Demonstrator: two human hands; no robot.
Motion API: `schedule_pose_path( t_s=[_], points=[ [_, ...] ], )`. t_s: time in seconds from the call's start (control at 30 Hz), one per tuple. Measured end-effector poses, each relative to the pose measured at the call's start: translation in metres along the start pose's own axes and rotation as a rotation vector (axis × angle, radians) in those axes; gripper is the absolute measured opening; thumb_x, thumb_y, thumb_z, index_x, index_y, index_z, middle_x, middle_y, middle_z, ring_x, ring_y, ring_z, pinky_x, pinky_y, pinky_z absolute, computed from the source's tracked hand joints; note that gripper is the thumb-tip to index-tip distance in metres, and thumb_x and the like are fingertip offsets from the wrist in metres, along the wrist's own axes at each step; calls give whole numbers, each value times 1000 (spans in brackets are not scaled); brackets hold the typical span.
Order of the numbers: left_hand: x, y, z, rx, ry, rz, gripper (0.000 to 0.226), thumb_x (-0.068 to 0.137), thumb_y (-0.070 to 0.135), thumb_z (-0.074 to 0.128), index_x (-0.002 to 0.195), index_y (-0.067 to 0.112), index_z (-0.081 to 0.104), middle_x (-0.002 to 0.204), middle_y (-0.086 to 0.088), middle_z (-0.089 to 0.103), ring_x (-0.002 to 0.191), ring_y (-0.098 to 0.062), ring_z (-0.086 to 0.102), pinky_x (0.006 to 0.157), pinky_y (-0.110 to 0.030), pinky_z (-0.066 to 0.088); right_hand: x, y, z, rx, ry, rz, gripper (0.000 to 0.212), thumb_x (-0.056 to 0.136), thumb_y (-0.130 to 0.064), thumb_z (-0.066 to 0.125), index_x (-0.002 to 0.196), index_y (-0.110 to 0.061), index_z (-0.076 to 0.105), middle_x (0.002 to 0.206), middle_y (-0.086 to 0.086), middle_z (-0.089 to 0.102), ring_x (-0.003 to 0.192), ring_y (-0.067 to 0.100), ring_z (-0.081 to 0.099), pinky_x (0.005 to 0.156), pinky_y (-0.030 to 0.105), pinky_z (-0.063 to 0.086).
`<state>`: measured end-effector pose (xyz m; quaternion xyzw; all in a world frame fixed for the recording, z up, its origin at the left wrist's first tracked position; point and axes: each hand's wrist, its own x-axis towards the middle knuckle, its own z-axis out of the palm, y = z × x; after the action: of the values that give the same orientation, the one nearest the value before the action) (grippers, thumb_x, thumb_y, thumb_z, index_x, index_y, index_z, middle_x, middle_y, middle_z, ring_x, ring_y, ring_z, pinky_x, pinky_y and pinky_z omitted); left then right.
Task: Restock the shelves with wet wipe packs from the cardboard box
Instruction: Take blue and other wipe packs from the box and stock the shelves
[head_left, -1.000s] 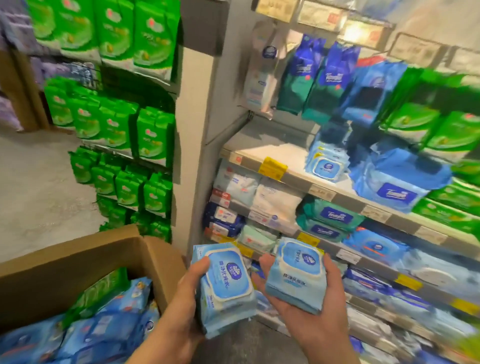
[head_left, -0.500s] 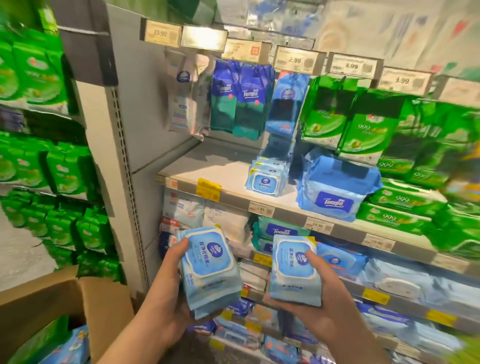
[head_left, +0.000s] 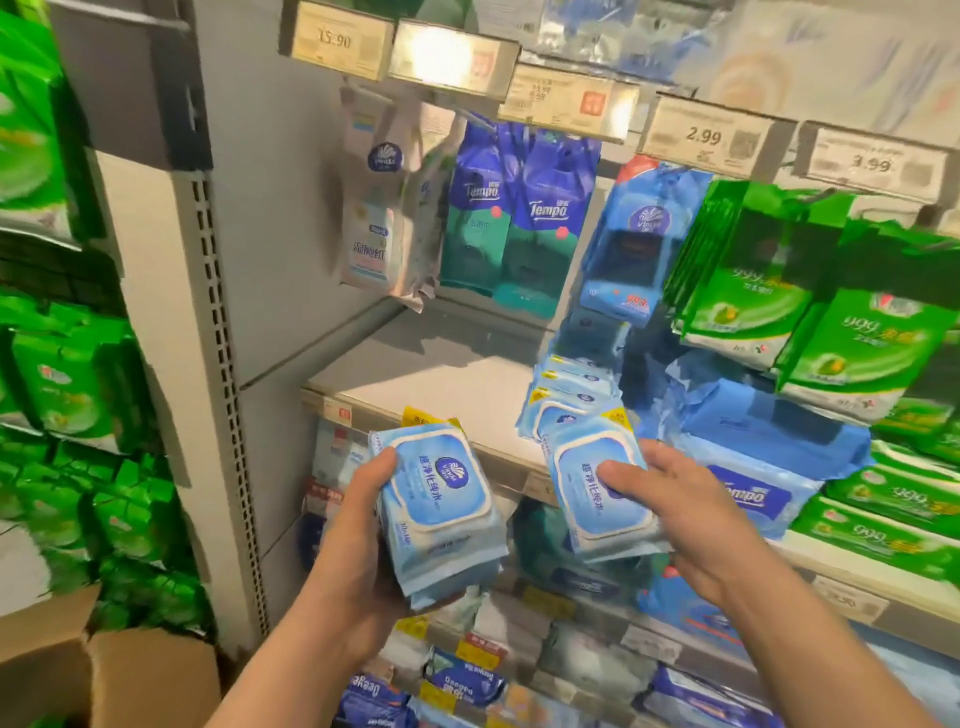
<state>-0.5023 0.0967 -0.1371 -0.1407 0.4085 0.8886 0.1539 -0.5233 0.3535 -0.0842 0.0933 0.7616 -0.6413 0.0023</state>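
A single head-worn camera looked forward and slightly down at the shelf (head_left: 441, 384) from close in front, a little to its left. The wide lens bent the upright (head_left: 208, 322) and price tags (head_left: 711, 140) near the edges. Both hands sat low in the centre, below the shelf's front edge. No second view existed to share the scene.

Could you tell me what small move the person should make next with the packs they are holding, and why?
Probably push the right hand forward to set its light-blue pack beside the matching row on the shelf: that pack already hovers at the shelf edge, with bare shelf to the row's left.
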Motion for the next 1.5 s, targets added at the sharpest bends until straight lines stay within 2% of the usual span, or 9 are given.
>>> schedule_pose_path(
  t_s=[0.13,0.33,0.5,0.63,0.77,0.93,1.27,1.37,1.5],
  points=[
    [37,18,3,57,-8,22,72,72,71,57,122,24,76,116,-14,76,96,-35,72,85,-46,51,42,-20,5,-716,105,-341,41,71,-31,91,99,-41,63,88,-21,72,78,-8,65,68,6,46],
    [69,32,2,63,-38,5,61,75,69,56,112,27,80,115,-14,76,102,-36,71,105,-59,44,96,-20,14,-1080,47,-374,73,71,-49,84,137,-34,55,119,-10,66,101,15,62,81,26,44],
    [84,37,4,34,-32,32,57,83,66,54,113,25,80,116,-15,76,95,-35,73,95,-53,50,115,-14,23,-1292,-13,-429,80,79,-55,77,150,-36,43,147,-8,55,131,21,53,104,36,45],
    [92,36,11,0,-38,56,65,74,65,58,117,21,78,115,-16,76,86,-33,75,74,-41,56,123,-7,18,-1330,-80,-508,79,82,-55,74,151,-33,43,148,-5,54,133,20,50,110,36,41],
    [98,34,22,0,-40,97,60,73,64,58,111,23,81,115,-15,76,88,-32,76,89,-47,51,132,7,10,-1310,-124,-598,77,86,-53,72,152,-28,41,139,-8,52,132,13,39,114,29,31],
    [103,34,34,-10,-33,92,60,80,64,55,116,22,78,115,-15,76,87,-34,75,85,-46,52,141,20,1,-1252,-133,-636,71,90,-53,70,151,-27,46,128,-10,42,125,12,33,113,32,36],
    [107,39,48,8,-71,79,52,90,65,48,91,28,84,108,-14,78,80,-33,76,97,-60,44,137,25,-3,-1275,-90,-648,62,92,-62,57,147,-35,52,127,-15,46,123,12,38,112,39,35],
    [108,41,53,33,-77,80,52,83,66,52,95,26,84,109,-14,78,81,-33,76,88,-52,51,128,16,3,-1050,-31,-624,62,88,-70,48,137,-36,60,117,-24,50,120,5,40,109,34,36],
    [112,41,61,47,-74,84,55,82,67,54,103,24,82,109,-14,78,82,-32,76,83,-45,54,109,-7,25,-625,135,-581,43,86,-63,59,119,-38,68,107,-26,61,110,2,59,97,29,50]
  ],
)
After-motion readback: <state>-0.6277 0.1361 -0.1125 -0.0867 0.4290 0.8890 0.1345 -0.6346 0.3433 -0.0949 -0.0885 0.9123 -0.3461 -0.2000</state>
